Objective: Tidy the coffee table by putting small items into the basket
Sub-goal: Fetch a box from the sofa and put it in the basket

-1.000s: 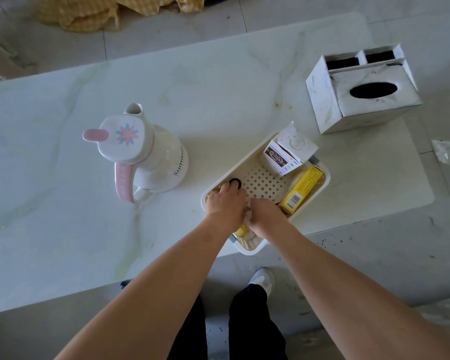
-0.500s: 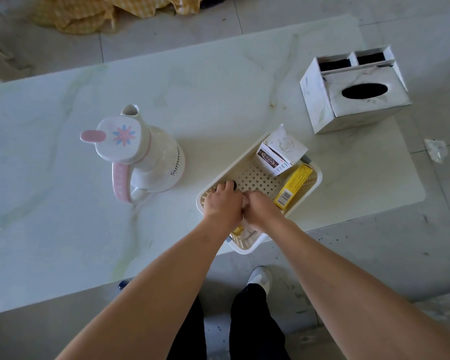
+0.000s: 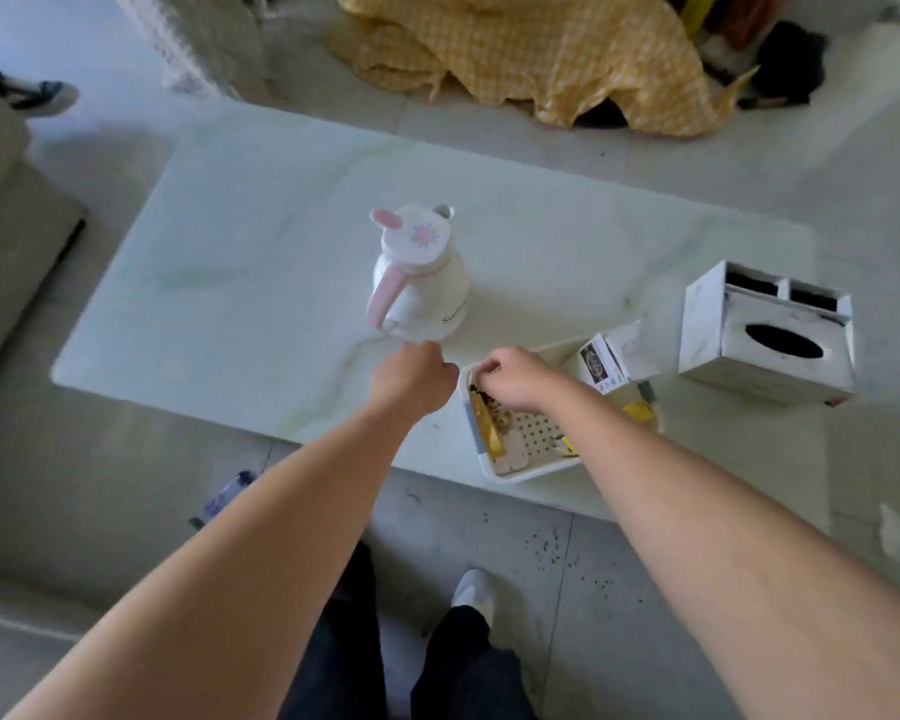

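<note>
Where the basket sits: white perforated basket (image 3: 520, 472) on the coffee table (image 3: 261, 241), at the near edge toward the right-hand corner; its near end reaches the edge itself.
Basket contents: gold packet (image 3: 491, 433) lying along the left wall; white carton (image 3: 601, 363) with dark print leaning at the far end; yellow box (image 3: 637, 410) by the right wall, partly behind the right forearm. Something dark and speckled lies under the right hand, too blurred to name.
Left hand (image 3: 417, 379): over the tabletop just left of the basket, apart from its rim; back of hand up, fingers curled into a fist, nothing showing in it.
Right hand (image 3: 515, 379): over the basket's far-left corner, fingers bent down toward the rim; cannot tell whether they pinch anything or touch the rim.
Jug (image 3: 422, 283): white, pink handle, flower on the lid; upright near the table's middle, just beyond the left hand.
Tissue box (image 3: 765, 350): white, oval slot on top, two open compartments behind it; at the right edge, near the basket but apart from it.
Table surface: pale marble look, faint green veins.
Floor, far side: yellow checked cloth (image 3: 541, 59) heaped beyond the far edge.
Floor, near side: grey tiles with dark specks; blue-and-white wrapper (image 3: 227, 493) below the near edge; the person's dark trousers (image 3: 344, 641) and one white shoe (image 3: 471, 589).
Left of table: grey sofa (image 3: 1, 226).
</note>
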